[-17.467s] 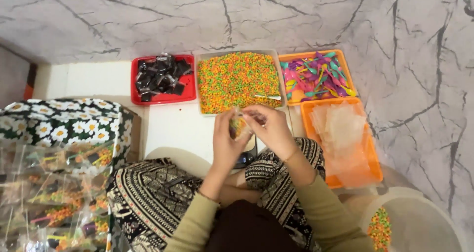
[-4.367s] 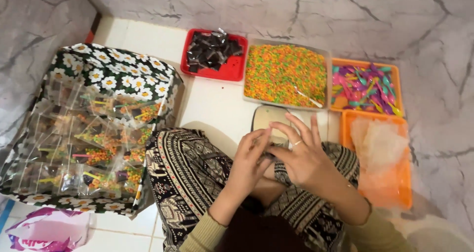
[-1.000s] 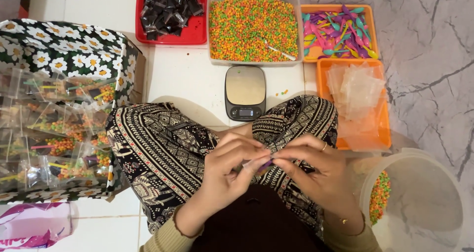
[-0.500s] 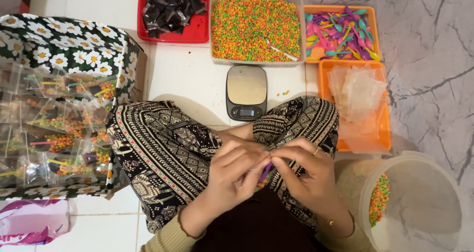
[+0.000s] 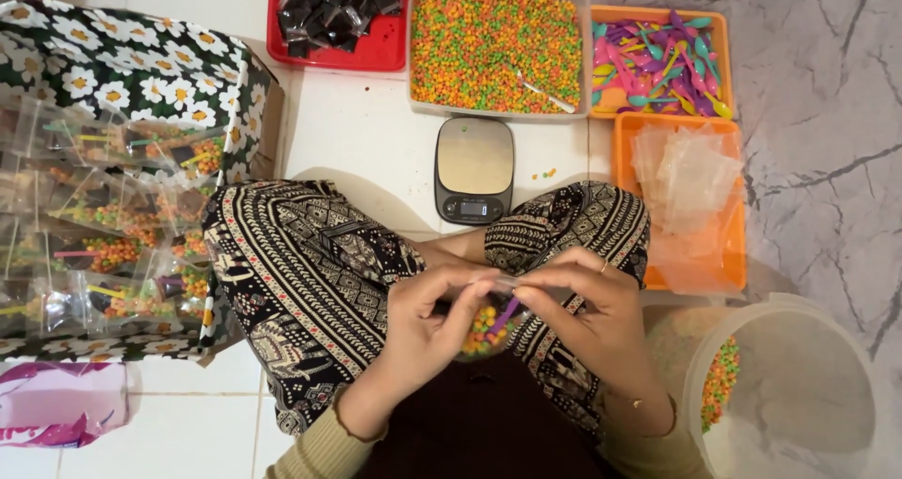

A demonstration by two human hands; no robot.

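A white tiled floor (image 5: 366, 150) with grey marble off to the right is what everything's laid out on. Over the lap, a small clear bag (image 5: 487, 321) of orange and green candy bits, with a purple spoon poking in it, is pinched at its top edge by both hands. The left hand (image 5: 434, 324) has its fingers clamped on the left side of the bag's mouth, and the right hand (image 5: 592, 315) has its fingers clamped on the right side, fingertips nearly meeting.

Along the far edge of the floor, a red tray (image 5: 376, 54) of dark wrappers, a clear tub (image 5: 498, 42) of the same candy bits and an orange tray (image 5: 658, 56) of coloured spoons are lined up. A small kitchen scale (image 5: 474, 169) is parked just in front of the tub. An orange tray of empty clear bags (image 5: 691, 188) is seen at the right, and a flowered box (image 5: 141, 66) stuffed with filled bags at the left. A white bucket (image 5: 799, 385) sits near the right elbow.
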